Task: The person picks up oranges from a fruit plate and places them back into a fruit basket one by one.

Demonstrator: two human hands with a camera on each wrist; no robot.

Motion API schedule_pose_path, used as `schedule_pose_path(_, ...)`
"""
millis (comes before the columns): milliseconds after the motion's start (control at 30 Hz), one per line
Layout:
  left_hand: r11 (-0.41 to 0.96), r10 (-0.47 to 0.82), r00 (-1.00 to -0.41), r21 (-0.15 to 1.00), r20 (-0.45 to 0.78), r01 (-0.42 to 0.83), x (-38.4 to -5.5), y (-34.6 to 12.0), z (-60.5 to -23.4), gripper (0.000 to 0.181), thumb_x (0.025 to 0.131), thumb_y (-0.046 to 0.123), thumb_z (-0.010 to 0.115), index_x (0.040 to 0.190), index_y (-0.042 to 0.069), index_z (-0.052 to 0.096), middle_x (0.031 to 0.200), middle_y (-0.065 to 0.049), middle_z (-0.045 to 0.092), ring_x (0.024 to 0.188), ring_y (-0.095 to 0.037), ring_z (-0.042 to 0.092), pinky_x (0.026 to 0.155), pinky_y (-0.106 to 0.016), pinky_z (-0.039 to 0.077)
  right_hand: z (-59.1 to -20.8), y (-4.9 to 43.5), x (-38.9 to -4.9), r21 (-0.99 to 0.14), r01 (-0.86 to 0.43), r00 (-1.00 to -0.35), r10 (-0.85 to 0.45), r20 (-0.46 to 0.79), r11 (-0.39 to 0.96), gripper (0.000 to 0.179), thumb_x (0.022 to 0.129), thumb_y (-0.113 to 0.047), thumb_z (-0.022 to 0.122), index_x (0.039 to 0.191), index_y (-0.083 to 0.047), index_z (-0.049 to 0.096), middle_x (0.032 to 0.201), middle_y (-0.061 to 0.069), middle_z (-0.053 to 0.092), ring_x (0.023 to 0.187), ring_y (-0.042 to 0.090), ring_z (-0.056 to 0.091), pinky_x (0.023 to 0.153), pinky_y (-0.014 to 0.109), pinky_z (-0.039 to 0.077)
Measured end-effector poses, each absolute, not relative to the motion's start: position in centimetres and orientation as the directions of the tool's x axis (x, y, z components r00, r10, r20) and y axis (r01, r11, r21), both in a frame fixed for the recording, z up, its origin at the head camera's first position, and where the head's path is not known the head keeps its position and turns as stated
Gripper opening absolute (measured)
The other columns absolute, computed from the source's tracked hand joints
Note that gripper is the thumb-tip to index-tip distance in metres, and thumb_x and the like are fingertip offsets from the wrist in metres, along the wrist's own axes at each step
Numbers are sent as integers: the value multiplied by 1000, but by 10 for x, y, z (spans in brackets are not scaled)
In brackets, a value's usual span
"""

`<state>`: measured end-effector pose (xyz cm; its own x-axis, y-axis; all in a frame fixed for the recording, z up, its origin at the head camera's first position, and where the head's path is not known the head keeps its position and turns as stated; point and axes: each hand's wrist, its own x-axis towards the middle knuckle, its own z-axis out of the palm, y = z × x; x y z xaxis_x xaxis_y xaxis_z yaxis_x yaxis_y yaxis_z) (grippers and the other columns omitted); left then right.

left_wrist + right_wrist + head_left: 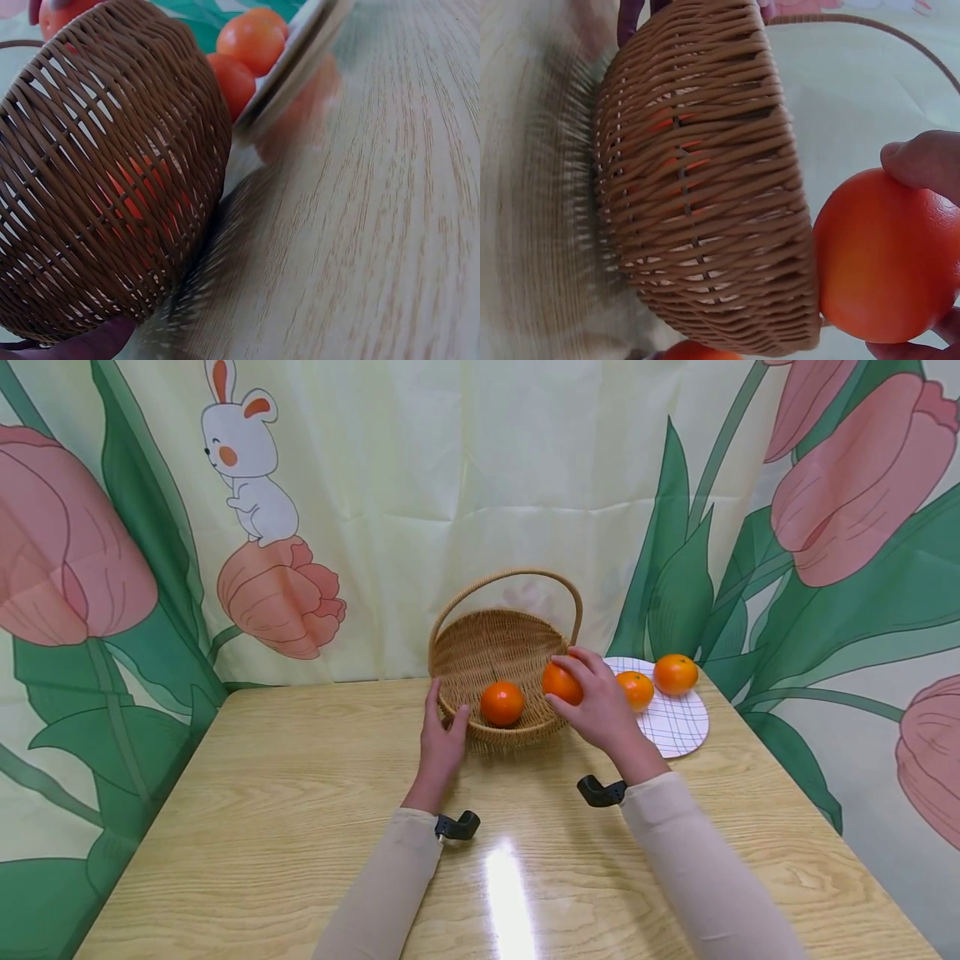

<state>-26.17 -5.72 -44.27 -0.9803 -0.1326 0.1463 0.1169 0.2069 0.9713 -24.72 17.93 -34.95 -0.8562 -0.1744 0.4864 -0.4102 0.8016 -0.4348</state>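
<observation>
A wicker basket with an arched handle stands at the table's back, one orange lying inside. My left hand grips the basket's left side, thumb toward the front. In the left wrist view, a finger touches the lower weave. My right hand holds another orange at the basket's right rim. The right wrist view shows this orange between thumb and fingers, just beside the rim. Through the weave, the inside orange shows in part.
Right of the basket lies a round white plate with a grid pattern. It carries two oranges, a nearer one and a farther one. A printed curtain hangs behind the wooden table.
</observation>
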Motion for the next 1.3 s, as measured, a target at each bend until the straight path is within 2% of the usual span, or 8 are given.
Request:
schedule_pose_path(233, 201, -119, -980, 970, 162, 136, -263, -57, -444, 61, 88, 49, 50, 134, 58, 12, 151, 7, 15, 132, -28, 34, 102, -45, 37, -353, 174, -250, -432, -430, -852, -198, 485, 793, 51, 78, -30, 70, 125, -20, 53, 136, 9, 40, 118, 35, 43, 84, 53, 49)
schedule_pose_path(367, 207, -122, -979, 969, 164, 136, -264, -56, -444, 62, 88, 47, 50, 134, 59, 11, 151, 10, 15, 134, -24, 31, 104, -44, 35, -357, 171, -253, -417, -435, -848, -206, 489, 798, 51, 76, -30, 71, 124, -19, 54, 135, 9, 41, 117, 34, 44, 85, 52, 48)
schedule_pose_path(433, 209, -125, -978, 968, 165, 136, -265, -56, -445, 62, 89, 45, 51, 134, 58, 10, 151, 10, 15, 135, -24, 30, 105, -44, 35, -358, 169, -255, -411, -432, -850, -210, 484, 802, 51, 76, -31, 71, 124, -19, 54, 135, 9, 41, 118, 34, 43, 86, 53, 48)
schedule_pose_path(567, 213, -129, -976, 966, 178, 148, -265, -55, -444, 63, 89, 41, 51, 140, 49, 14, 151, 10, 16, 136, -23, 27, 106, -46, 32, -362, 166, -258, -404, -439, -849, -223, 479, 802, 51, 77, -31, 71, 123, -18, 55, 135, 9, 42, 119, 34, 42, 86, 52, 48)
schedule_pose_path(800, 210, -128, -977, 967, 171, 142, -263, -54, -442, 63, 90, 37, 52, 139, 50, 13, 151, 10, 16, 136, -22, 26, 107, -45, 31, -368, 162, -261, -398, -431, -862, -239, 446, 810, 51, 77, -32, 71, 123, -19, 55, 135, 10, 43, 117, 37, 43, 86, 53, 47)
schedule_pose_path(967, 205, -131, -977, 968, 170, 141, -262, -55, -440, 65, 90, 36, 52, 143, 40, 15, 151, 8, 17, 136, -23, 27, 106, -46, 31, -371, 160, -263, -381, -423, -871, -252, 423, 822, 52, 77, -35, 70, 124, -20, 54, 135, 10, 41, 116, 37, 45, 86, 54, 47)
schedule_pose_path(1300, 202, -135, -975, 969, 174, 145, -263, -56, -442, 65, 90, 36, 52, 143, 42, 15, 151, 7, 18, 135, -24, 30, 106, -46, 32, -374, 158, -264, -369, -419, -888, -290, 358, 829, 51, 77, -33, 69, 124, -19, 54, 134, 10, 43, 117, 35, 45, 89, 53, 46)
